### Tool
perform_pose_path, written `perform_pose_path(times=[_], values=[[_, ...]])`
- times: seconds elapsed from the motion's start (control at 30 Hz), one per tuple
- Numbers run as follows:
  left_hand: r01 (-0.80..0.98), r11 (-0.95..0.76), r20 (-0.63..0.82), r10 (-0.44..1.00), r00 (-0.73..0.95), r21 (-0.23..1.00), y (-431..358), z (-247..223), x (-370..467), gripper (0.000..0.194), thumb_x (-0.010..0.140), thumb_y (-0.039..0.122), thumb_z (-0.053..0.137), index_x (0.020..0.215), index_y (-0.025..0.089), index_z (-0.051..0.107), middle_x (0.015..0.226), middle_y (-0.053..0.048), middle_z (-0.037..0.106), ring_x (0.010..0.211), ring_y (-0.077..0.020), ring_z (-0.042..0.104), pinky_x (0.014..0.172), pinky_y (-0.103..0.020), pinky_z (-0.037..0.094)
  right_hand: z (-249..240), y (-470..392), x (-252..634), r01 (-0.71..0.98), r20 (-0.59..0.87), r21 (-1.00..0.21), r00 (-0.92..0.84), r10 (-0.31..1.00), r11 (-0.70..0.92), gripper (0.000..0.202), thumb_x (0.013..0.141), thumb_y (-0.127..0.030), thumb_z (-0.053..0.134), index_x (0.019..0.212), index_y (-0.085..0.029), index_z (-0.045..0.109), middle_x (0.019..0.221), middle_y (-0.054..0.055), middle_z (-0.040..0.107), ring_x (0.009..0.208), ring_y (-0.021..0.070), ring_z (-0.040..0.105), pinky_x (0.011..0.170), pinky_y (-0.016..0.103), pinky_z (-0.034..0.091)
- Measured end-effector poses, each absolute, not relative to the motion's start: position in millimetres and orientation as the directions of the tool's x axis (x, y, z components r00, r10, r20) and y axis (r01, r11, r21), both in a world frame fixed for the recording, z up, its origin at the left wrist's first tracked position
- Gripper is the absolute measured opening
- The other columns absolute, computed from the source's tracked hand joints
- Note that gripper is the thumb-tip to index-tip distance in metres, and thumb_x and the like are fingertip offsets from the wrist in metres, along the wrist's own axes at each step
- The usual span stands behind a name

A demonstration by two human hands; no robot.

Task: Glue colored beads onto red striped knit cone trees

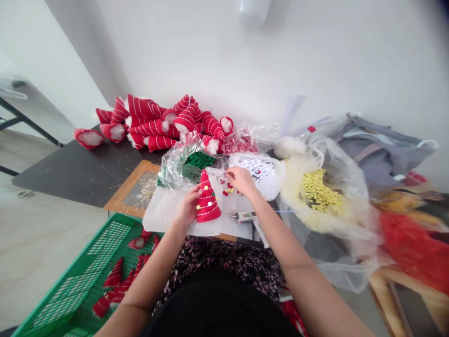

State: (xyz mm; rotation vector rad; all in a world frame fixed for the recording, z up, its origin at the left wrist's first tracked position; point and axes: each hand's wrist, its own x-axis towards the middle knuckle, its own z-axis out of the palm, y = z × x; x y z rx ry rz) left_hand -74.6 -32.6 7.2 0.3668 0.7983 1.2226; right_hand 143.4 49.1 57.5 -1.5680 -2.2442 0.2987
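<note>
Here, my left fingers (194, 193) hold the red cone (207, 206) near the front edge of the paper (163, 208); across a narrow gap to its right, my right fingers (230, 173) are pinched together, contents unclear.

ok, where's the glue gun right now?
Head view: the glue gun lies by the near edge of the table, right of the red cone in the left hand, just left of the right forearm.
</note>
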Motion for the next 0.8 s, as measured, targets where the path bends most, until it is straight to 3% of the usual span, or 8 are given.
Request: perform_pose_path(times=[0.23, 0.4, 0.63, 0.8], values=[[-0.682, 0.346, -0.406, 0.911, 0.079, 0.645, -36.7, -0.9, -80.8, 0.05, 0.061, 0.022, 0.084, 0.111, 0.017, 0.076, 0.091, -0.007, 0.081, 0.09, -0.0313, 0.078, 0.087, -0.043, 0.063, 52.6, 104.4, 77.1, 0.76, 0.109, -0.437, -0.486, 0.867, 0.481, 0.026, 0.097, -0.009, 0.068, 0.117, -0.016, 0.083, 0.126, 0.012, 0.082, 0.117, 0.0228, 0.075, 0.105, 0.027, 0.049], [-0.678, 0.334, -0.362, 0.926, 0.107, 0.654, -36.5, 0.9, -77.8, 0.05, 0.062, 0.024, 0.083, 0.111, 0.016, 0.076, 0.094, -0.008, 0.082, 0.082, -0.0282, 0.077, 0.081, -0.04, 0.062, 41.0, 110.1, 58.1, 0.764, 0.038, -0.444, -0.506, 0.862, 0.468, 0.022, 0.086, -0.003, 0.072, 0.1, -0.013, 0.085, 0.111, 0.014, 0.084, 0.103, 0.0246, 0.076, 0.092, 0.027, 0.052], [-0.654, 0.35, -0.325, 0.931, 0.165, 0.671, -35.4, 1.5, -77.8, 0.053, 0.064, 0.025, 0.084, 0.115, 0.016, 0.076, 0.1, -0.009, 0.082, 0.087, -0.0287, 0.078, 0.085, -0.04, 0.061, 48.6, 99.1, 89.3, 0.752, 0.131, -0.526, -0.389, 0.912, 0.397, 0.024, 0.093, -0.006, 0.062, 0.097, -0.016, 0.084, 0.107, 0.012, 0.085, 0.098, 0.0238, 0.077, 0.095, 0.032, 0.054], [-0.662, 0.364, -0.319, 0.928, 0.194, 0.655, -35.2, 4.2, -76.4, 0.05, 0.065, 0.024, 0.083, 0.114, 0.015, 0.077, 0.102, -0.011, 0.083, 0.09, -0.0292, 0.078, 0.086, -0.04, 0.061, 64.8, 91.1, 118.0, 0.701, 0.164, -0.613, -0.337, 0.927, 0.364, 0.017, 0.087, -0.006, 0.069, 0.092, -0.017, 0.081, 0.098, 0.008, 0.085, 0.091, 0.0213, 0.079, 0.09, 0.032, 0.059]])
